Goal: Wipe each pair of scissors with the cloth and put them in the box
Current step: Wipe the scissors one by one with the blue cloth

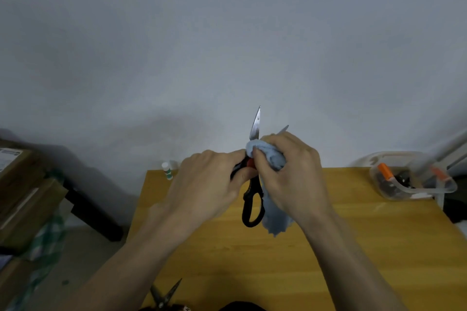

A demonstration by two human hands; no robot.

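One black-handled steel pair of scissors (252, 184), blades apart, is gripped by the left hand (212, 184) above the yellow wooden table (328, 247); one light-blue cloth (271, 159) is pinched around a blade by the right hand (290, 174); a second pair (164, 294) lies at the near table edge.

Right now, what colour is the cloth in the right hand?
Light blue cloth, bunched around the open steel scissors; the head view shows it best.

A yellow wooden table (328, 247) stands against a plain grey-white wall (227, 33). At the table's far left corner stands 1 small white bottle (167, 170) with a green label, upright. To the left of the table, brown cardboard boxes (22, 184) are stacked beside a dark bench-like piece of furniture (93, 212). Green-and-white checked fabric (48, 240) hangs down in front of the boxes. Fine detail on the box labels is too blurred to read.
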